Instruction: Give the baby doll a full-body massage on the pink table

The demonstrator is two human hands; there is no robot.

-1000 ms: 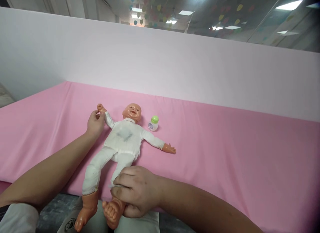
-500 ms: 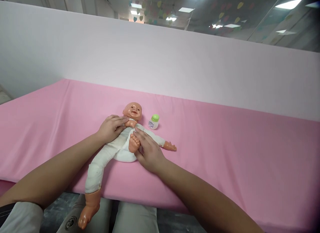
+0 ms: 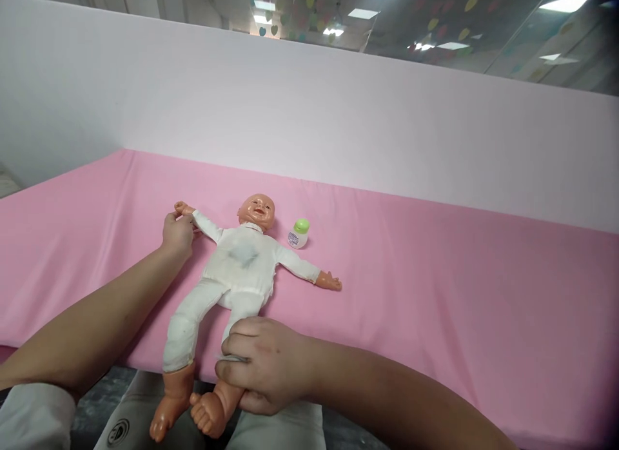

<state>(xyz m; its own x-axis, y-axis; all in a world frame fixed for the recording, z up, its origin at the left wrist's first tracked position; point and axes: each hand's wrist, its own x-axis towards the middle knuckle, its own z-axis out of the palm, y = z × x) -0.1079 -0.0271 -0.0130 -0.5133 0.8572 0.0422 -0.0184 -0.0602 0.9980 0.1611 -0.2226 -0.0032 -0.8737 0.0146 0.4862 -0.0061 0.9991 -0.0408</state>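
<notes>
The left hand (image 3: 178, 234) is at the far left of the doll, its grip pinched narrow on the doll's wrist (image 3: 186, 211) and stretching that arm out flat on the pink sheet (image 3: 435, 276). The baby doll (image 3: 236, 269) lies on its back in a white suit, head (image 3: 256, 211) away from the person, both arms spread, its legs reaching the near edge of the pink-covered worktop so that the bare feet hang over the person's lap. Nearer the camera, the right hand (image 3: 264, 363) is wrapped around one lower leg (image 3: 217, 398), grip closed on the ankle just above the foot; the other leg (image 3: 176, 360) lies free beside it. Just beside the doll's head, to its right, stands a small white bottle with a green cap (image 3: 298, 233), apart from the doll's sleeve.

To work the limbs well, I judge it best to hold at the joints rather than the loose cloth, move arm and leg together gently, keep the torso flat on the sheet, and steer the outstretched far arm (image 3: 309, 274) clear of the bottle.
</notes>
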